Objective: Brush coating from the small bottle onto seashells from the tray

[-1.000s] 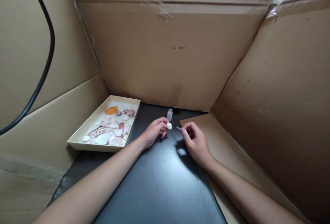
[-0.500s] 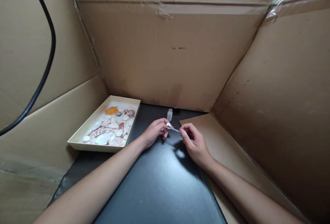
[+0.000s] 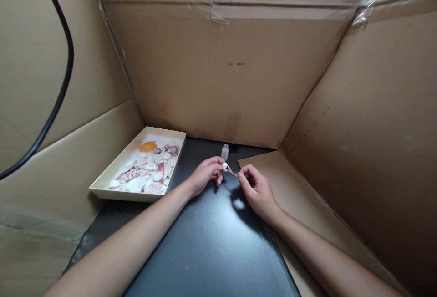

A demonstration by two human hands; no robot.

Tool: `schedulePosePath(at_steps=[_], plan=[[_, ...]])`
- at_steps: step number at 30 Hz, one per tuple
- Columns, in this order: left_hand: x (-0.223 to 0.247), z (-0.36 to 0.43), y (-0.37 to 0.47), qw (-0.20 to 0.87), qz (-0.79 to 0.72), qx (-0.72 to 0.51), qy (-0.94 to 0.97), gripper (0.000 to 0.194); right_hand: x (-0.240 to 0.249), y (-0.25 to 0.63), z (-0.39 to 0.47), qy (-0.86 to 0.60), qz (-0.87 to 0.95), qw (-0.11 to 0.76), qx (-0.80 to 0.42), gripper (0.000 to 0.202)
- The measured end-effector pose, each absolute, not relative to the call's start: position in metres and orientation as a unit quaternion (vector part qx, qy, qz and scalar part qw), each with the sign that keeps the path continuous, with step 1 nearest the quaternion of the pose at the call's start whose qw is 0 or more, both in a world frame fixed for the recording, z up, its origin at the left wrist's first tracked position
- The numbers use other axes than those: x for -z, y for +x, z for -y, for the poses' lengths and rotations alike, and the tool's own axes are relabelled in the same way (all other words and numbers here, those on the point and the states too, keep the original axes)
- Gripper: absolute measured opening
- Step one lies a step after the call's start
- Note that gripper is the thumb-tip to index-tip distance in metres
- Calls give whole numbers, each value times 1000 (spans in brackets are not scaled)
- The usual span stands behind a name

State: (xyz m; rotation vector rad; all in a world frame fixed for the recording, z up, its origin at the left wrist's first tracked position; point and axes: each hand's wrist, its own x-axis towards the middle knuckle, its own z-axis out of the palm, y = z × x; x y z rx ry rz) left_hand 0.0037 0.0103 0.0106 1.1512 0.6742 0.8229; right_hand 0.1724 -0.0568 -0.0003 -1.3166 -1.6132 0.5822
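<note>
At tips of left grip (image 3: 206, 175) | white shell (image 3: 225, 166) | right grip (image 3: 258, 191): pale stick (image 3: 233, 173)

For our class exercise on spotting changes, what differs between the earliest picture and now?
The right hand has shifted slightly left, bringing the thin stick across the gap to the small white shell in the left hand. Neither hand has let go or taken hold of anything new. The small bottle and the shell tray stayed where they were.
</note>
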Motion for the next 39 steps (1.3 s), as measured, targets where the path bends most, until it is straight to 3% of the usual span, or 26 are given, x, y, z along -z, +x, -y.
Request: schedulePosePath(at_steps=[39], plan=[[-10, -10, 4, 704, -311, -384, 510, 15, -2, 171, 59, -563, 683, 415, -210, 21]])
